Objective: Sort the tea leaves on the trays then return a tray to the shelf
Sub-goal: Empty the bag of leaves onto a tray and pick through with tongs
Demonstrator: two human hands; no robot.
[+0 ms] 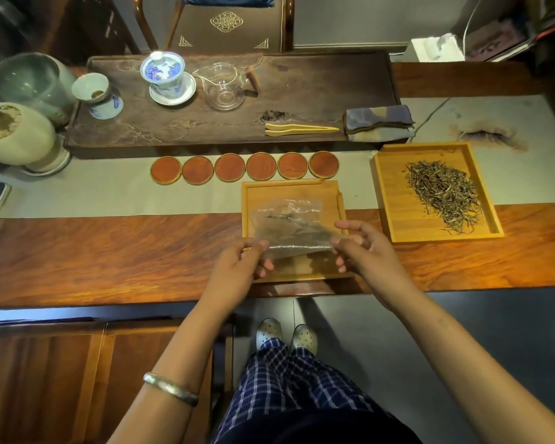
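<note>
A clear plastic bag (290,230) with a few tea leaves inside is held over a light wooden tray (289,190) at the table's front edge. My left hand (247,259) pinches the bag's left end and my right hand (362,245) pinches its right end. The bag and my hands hide most of that tray's floor. A second wooden tray (394,200) lies to the right, with a pile of dry tea leaves (442,192) on it.
Several round red coasters (244,167) line up behind the near tray. Further back a dark tea board (318,91) carries a blue-and-white gaiwan (164,72), a glass pitcher (223,86), bamboo tongs (298,129) and a folded cloth (378,121). Jars (16,133) stand at the left.
</note>
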